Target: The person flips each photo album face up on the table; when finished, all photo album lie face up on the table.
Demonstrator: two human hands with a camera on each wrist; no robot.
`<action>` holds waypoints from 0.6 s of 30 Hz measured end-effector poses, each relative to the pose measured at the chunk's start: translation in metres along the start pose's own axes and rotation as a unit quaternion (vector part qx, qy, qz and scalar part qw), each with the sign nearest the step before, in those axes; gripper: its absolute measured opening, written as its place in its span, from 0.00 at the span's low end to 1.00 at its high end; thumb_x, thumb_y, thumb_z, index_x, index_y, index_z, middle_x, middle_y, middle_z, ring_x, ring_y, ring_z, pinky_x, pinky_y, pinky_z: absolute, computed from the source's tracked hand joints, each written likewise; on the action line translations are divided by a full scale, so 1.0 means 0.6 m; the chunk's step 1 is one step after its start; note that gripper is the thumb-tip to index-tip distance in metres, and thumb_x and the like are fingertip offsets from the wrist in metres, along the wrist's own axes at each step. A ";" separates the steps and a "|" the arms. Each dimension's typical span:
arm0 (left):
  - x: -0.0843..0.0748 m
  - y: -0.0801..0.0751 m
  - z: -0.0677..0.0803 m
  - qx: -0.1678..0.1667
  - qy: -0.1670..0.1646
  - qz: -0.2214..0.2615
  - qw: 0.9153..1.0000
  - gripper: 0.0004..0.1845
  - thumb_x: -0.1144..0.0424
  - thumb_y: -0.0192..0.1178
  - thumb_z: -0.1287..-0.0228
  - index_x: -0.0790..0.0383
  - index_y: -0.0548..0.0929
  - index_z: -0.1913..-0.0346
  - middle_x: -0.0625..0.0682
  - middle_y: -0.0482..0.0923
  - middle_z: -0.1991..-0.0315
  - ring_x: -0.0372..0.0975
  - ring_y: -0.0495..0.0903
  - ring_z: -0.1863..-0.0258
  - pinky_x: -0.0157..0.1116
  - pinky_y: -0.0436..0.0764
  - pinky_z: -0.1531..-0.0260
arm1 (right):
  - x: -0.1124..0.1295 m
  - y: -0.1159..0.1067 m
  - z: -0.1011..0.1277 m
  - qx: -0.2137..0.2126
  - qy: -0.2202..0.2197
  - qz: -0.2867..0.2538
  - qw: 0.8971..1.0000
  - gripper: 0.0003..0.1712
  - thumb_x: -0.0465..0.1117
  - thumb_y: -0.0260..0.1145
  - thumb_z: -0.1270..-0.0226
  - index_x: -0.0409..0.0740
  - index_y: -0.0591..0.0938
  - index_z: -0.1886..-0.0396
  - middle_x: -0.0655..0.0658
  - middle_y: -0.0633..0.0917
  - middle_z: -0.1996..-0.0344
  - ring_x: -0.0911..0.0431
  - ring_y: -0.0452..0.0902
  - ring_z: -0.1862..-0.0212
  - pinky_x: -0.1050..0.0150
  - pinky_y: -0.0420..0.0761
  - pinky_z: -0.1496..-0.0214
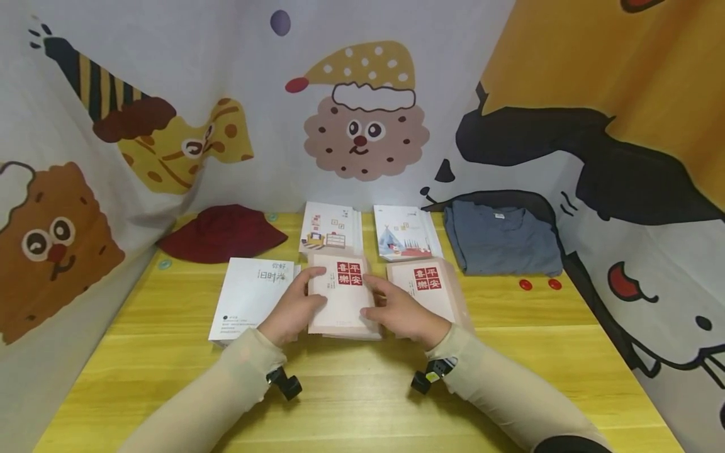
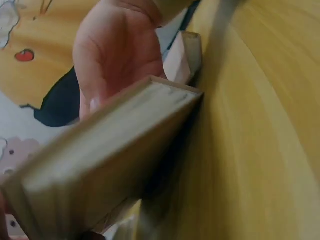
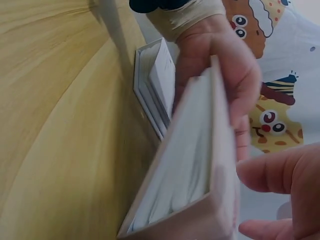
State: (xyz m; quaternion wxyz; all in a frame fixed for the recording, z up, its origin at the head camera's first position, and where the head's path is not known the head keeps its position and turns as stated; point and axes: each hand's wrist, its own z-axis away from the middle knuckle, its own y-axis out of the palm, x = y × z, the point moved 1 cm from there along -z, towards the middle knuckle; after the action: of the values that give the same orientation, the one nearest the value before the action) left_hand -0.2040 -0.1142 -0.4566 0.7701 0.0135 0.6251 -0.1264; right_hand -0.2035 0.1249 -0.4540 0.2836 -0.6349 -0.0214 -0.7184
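A pale pink hardcover book (image 1: 342, 311) with a red four-character block on its cover is between both hands. My left hand (image 1: 293, 309) grips its left side. My right hand (image 1: 409, 316) holds the right side with thumb and fingers at the edge. In the left wrist view the book's page edge (image 2: 110, 135) is tilted, with dark shadow beneath it. The right wrist view shows its pages (image 3: 185, 165) slightly parted near the spine. Just right of it lies a matching pink book (image 1: 425, 296), partly behind my right hand. A white book (image 1: 249, 302) lies beside my left hand.
Two white illustrated books, one left (image 1: 331, 226) and one right (image 1: 404, 233), lie at the back of the yellow wooden table (image 1: 362, 402). A dark red hat (image 1: 223, 234) is back left, a folded blue-grey shirt (image 1: 504, 239) back right. Red discs (image 1: 525, 285) lie before the shirt.
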 end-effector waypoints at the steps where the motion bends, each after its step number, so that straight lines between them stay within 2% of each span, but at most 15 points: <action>1: -0.004 0.001 0.002 0.002 0.012 0.000 1.000 0.37 0.72 0.54 0.30 0.54 0.62 0.19 0.63 0.72 0.29 0.51 0.80 0.43 0.38 0.86 0.55 | -0.001 0.001 -0.002 0.001 -0.001 0.001 1.000 0.47 0.37 0.70 0.27 0.45 0.59 0.15 0.36 0.66 0.20 0.35 0.68 0.24 0.43 0.75 0.26; 7: -0.029 0.007 0.020 0.014 0.081 -0.013 0.997 0.39 0.70 0.55 0.28 0.50 0.60 0.17 0.63 0.68 0.25 0.55 0.78 0.35 0.41 0.86 0.48 | -0.003 -0.001 -0.010 -0.007 0.007 0.013 1.000 0.45 0.40 0.71 0.27 0.51 0.62 0.15 0.34 0.76 0.29 0.38 0.75 0.29 0.47 0.82 0.35; 11: -0.042 0.011 0.031 0.032 0.111 0.005 0.993 0.40 0.69 0.54 0.26 0.46 0.55 0.15 0.65 0.67 0.26 0.56 0.79 0.37 0.41 0.86 0.50 | 0.000 -0.005 -0.009 -0.015 -0.004 0.029 0.999 0.43 0.41 0.71 0.29 0.50 0.66 0.17 0.35 0.80 0.40 0.44 0.81 0.43 0.54 0.86 0.50; 13: -0.045 0.013 0.035 0.049 0.125 0.023 0.991 0.40 0.67 0.53 0.23 0.44 0.52 0.14 0.67 0.65 0.25 0.58 0.79 0.38 0.43 0.87 0.52 | 0.003 -0.006 -0.008 -0.024 -0.014 0.025 0.999 0.40 0.39 0.71 0.30 0.49 0.70 0.19 0.35 0.80 0.44 0.46 0.82 0.49 0.56 0.85 0.54; 15: -0.046 0.014 0.038 0.070 0.142 0.041 0.986 0.39 0.65 0.51 0.20 0.45 0.49 0.13 0.68 0.62 0.24 0.61 0.78 0.36 0.49 0.88 0.51 | 0.005 -0.007 -0.006 -0.028 -0.025 0.010 0.999 0.37 0.40 0.70 0.28 0.47 0.72 0.21 0.34 0.80 0.42 0.46 0.83 0.50 0.54 0.87 0.54; 18: -0.041 0.016 0.037 0.107 0.167 0.056 0.978 0.36 0.63 0.46 0.16 0.49 0.47 0.13 0.69 0.58 0.20 0.65 0.72 0.30 0.61 0.82 0.41 | 0.008 -0.006 -0.003 -0.011 -0.031 -0.038 0.999 0.33 0.46 0.63 0.19 0.43 0.69 0.20 0.32 0.78 0.34 0.43 0.84 0.44 0.49 0.89 0.48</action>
State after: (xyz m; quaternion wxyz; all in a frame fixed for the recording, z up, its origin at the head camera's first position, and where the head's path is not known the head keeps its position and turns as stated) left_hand -0.1852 -0.1045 -0.4295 0.6545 0.1515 0.7264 -0.1448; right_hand -0.2071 0.1252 -0.4487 0.2483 -0.6586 -0.0464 -0.7088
